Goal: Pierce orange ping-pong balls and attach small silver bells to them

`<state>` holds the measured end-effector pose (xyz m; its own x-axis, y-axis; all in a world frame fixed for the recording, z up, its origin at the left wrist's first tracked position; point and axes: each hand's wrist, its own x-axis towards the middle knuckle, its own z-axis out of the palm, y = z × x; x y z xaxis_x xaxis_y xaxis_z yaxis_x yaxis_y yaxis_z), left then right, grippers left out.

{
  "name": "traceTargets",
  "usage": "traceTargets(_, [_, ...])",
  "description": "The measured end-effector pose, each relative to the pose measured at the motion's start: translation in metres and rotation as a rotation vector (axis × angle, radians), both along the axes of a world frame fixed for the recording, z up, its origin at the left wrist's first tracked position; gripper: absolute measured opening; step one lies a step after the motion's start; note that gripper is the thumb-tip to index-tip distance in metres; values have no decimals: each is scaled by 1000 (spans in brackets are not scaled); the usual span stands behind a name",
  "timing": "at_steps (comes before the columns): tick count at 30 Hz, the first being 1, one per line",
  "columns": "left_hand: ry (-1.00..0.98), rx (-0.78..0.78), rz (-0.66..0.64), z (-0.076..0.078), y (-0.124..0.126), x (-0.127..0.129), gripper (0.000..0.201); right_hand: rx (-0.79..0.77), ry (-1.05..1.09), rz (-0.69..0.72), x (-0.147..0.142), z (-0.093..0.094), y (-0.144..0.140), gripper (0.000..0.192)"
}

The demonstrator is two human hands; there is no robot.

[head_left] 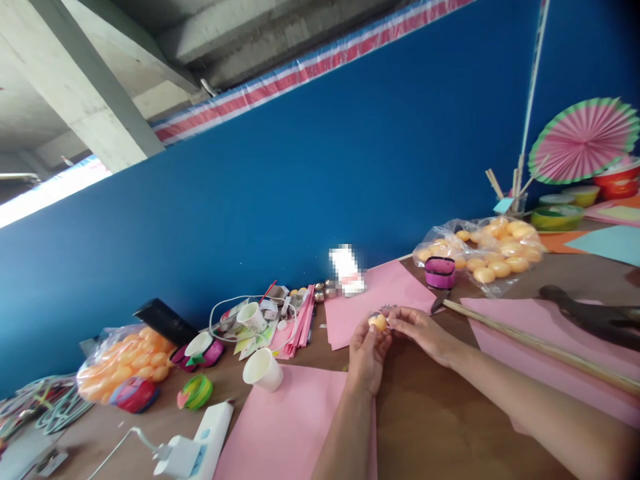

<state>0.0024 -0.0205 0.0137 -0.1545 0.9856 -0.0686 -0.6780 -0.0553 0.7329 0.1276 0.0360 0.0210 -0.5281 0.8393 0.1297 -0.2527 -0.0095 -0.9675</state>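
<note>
Left hand: the left hand (367,350) is raised over the middle of the table (430,427), fingers pinched round a small orange ball (378,322) at its fingertips.
Right hand: the right hand (419,328) comes in from the right, fingertips meeting the ball's upper side; what it pinches there is too small to make out.
Ball: held up between both hands, clear of the tabletop, just in front of a pink paper sheet (373,300).
Near edge: another pink sheet (290,427) lies under the left forearm; a white paper cup (263,369) lies tipped beside it.
Back edge: against the blue wall (300,200), a second cup (251,317) stands among cables and paper scraps.
Right side: a clear bag of orange balls (493,253) sits towards the far right, a small pink holder (440,272) touching its front; thin wooden sticks (540,347) run across a pink sheet there.
Left side: a second bag of orange balls (123,360) near the left edge, a white glue gun (200,447) at the near-left corner.
Far right corner: a pink and green paper fan (583,140) leans upright.
</note>
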Motion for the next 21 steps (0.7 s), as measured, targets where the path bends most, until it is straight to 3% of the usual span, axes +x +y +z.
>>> traceTargets(11, [90,-3,19,0,-1,1,37,27,-27,-29,0,-2,1,24])
traceTargets(21, [273,1,79,1,-3,7,38,188,-87,-45,3,5,-2,23])
